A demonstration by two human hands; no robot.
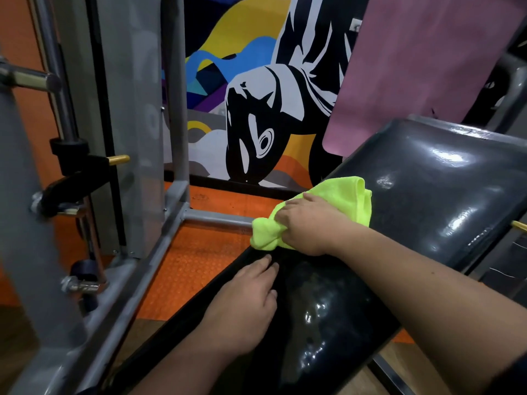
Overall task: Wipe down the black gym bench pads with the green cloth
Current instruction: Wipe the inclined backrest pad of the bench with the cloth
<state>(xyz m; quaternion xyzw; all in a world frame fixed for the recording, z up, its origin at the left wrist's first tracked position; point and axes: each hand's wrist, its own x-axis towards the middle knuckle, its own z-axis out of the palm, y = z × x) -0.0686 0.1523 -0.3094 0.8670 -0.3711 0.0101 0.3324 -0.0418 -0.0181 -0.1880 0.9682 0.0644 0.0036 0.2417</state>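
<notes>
No legible writing or brand visible. 2 glossy black vinyl bench pads: angled back pad (pixel 445 189), wet sheen with glare; near seat pad (pixel 328 317), streaked. Bunched lime-green microfibre cloth (pixel 346 199) sits at the junction of the pads, right hand (pixel 306 225) gripping it. Left hand (pixel 245 303) flat, fingers extended, on seat pad edge.

Grey machine frame (pixel 159 246) crowding bench's left, orange floor (pixel 199 258) gap between, seemingly passable

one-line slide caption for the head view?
Right hand presses green cloth on black bench pads; left hand rests flat on the near pad.
</notes>
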